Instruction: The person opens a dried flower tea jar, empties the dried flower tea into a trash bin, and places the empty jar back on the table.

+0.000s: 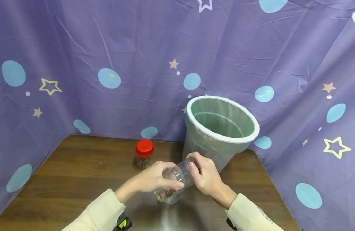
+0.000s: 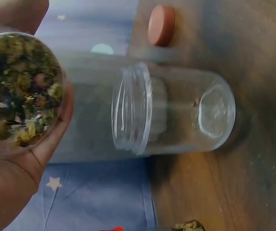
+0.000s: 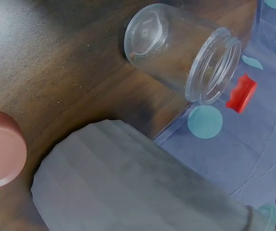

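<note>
Both hands hold a clear plastic jar [image 1: 180,171] tilted above the table. Its lower end points left and contains dried flowers [image 2: 24,91], mixed green, yellow and reddish. My left hand [image 1: 157,178] wraps around its middle, thumb across the near side. At the upper, right-hand end, my right hand [image 1: 204,175] grips it with curled fingers and thumb; that end is partly hidden behind them. Just under the held jar, an open clear jar [image 2: 186,110] stands upright on the table. Only a speck or two shows inside it.
A jar with a red lid [image 1: 144,148] and brown contents stands farther back on the wooden table [image 1: 93,166]. The tall grey bin [image 1: 223,147] with a white rim is at the back right. A pinkish lid [image 3: 2,149] lies on the table near the bin.
</note>
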`<state>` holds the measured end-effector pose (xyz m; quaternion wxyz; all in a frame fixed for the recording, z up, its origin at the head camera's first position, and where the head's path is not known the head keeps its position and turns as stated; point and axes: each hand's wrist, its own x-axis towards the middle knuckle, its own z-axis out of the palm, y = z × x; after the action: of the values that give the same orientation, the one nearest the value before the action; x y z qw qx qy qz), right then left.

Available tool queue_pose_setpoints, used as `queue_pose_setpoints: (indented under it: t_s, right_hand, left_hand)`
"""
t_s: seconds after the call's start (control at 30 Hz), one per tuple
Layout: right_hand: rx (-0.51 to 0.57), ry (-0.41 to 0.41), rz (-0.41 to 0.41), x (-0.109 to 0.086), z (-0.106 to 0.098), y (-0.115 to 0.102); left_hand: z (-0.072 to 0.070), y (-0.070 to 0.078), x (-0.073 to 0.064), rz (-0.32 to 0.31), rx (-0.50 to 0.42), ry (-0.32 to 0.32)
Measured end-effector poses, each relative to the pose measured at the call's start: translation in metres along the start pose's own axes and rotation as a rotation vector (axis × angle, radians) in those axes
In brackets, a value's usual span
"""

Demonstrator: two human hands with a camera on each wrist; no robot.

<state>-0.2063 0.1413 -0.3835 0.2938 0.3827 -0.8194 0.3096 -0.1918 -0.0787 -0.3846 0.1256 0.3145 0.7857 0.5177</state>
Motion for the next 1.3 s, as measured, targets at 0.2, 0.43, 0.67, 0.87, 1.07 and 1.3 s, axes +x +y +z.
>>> queue_pose_setpoints:
  t_s: [0.2, 0.43, 0.67, 0.87, 1.07, 1.3]
  right_hand:
    - [0.069, -0.093, 0.079, 0.001, -0.005, -0.001]
    - [0.156, -0.239, 0.307, 0.005, -0.012, -0.009]
    - [0.104, -0.269, 0.626, 0.014, -0.017, -0.016]
    - [0.143, -0.381, 0.768, 0.023, -0.019, -0.016]
    - [0.153, -0.41, 0.762, 0.026, -0.018, -0.014]
    - [0.187, -0.461, 0.739, 0.025, -0.016, -0.013]
  left_hand:
    - [-0.002, -0.001, -0.001, -0.095, -0.051, -0.029]
    - [0.0, 0.002, -0.005, -0.146, 0.096, 0.058]
    - [0.003, 0.003, -0.004, -0.135, 0.354, 0.233]
    - [0.01, 0.009, -0.002, -0.102, 0.506, 0.347]
    - [0.015, 0.012, -0.002, -0.05, 0.678, 0.453]
    - [0.015, 0.011, -0.002, -0.058, 0.684, 0.44]
